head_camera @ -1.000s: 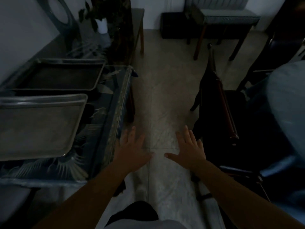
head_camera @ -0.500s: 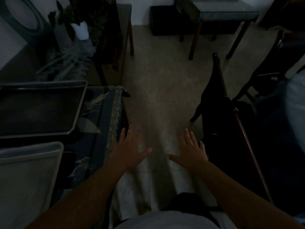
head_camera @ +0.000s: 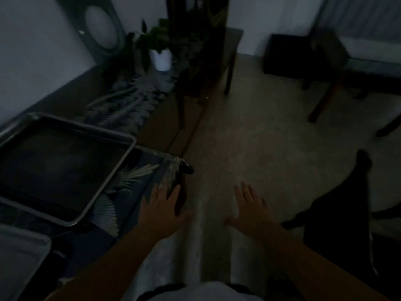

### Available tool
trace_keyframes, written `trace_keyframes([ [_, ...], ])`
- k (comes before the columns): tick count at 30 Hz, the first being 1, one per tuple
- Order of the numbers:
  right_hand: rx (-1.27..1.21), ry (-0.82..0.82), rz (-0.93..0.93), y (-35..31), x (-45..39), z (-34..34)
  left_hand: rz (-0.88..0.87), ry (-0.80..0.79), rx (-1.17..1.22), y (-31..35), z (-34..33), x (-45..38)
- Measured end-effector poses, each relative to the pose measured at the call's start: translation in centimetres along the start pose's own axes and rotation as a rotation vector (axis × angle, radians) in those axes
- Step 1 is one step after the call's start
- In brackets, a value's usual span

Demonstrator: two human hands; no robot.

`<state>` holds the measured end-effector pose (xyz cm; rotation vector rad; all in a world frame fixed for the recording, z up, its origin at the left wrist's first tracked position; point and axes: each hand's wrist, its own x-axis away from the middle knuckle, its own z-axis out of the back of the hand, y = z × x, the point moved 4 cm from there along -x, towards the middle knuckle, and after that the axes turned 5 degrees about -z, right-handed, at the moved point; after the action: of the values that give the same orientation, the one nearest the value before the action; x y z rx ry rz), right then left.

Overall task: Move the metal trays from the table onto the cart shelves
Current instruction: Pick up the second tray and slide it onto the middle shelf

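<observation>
Dim and blurred; the nearer metal tray (head_camera: 19, 255) is cut off at the frame edge, the farther tray (head_camera: 65, 168) lies on the worktop (head_camera: 138, 183). Left hand (head_camera: 161, 210) and right hand (head_camera: 249, 210) hover spread, holding nothing

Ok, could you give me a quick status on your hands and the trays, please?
Left hand and right hand open, holding nothing. Dark tray and pale tray on the table. Dark chair close on the right.
</observation>
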<state>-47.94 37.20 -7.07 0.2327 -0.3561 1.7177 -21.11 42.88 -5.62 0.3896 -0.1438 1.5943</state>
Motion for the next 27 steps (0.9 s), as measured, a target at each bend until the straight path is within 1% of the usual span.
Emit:
trace_keyframes([
  [3,0.072,-0.002,0.188,-4.7,-6.8,2.7,0.19,0.006,0.07,-4.3,0.8,0.1],
  [6,0.091,-0.013,0.403,-12.5,-12.1,3.7,0.37,0.05,0.109,-9.8,0.9,2.3],
  [10,0.151,-0.079,0.707,-23.2,-15.7,3.8,0.642,0.114,0.207,-16.0,0.7,4.4],
  [12,0.225,-0.093,0.805,-27.9,-16.4,3.8,0.727,0.112,0.262,-18.3,0.4,4.6],
  [15,0.335,-0.118,0.903,-32.8,-16.8,3.5,0.782,0.104,0.338,-20.4,-0.1,4.3],
  [19,0.423,-0.132,0.996,-37.1,-18.9,2.9,0.798,0.083,0.453,-21.6,-0.9,2.8],
  [21,0.438,-0.143,0.996,-38.5,-20.3,2.4,0.82,0.085,0.548,-21.8,-1.4,2.0],
  [23,0.451,-0.156,1.002,-39.2,-21.5,1.7,0.874,0.12,0.67,-22.0,-2.0,1.6],
  [26,0.438,-0.172,1.065,-39.7,-22.7,0.9,0.956,0.147,0.67,-22.4,-2.4,1.3],
  [27,0.421,-0.145,1.099,-39.9,-23.0,0.9,0.983,0.148,0.653,-22.6,-2.5,1.1],
])
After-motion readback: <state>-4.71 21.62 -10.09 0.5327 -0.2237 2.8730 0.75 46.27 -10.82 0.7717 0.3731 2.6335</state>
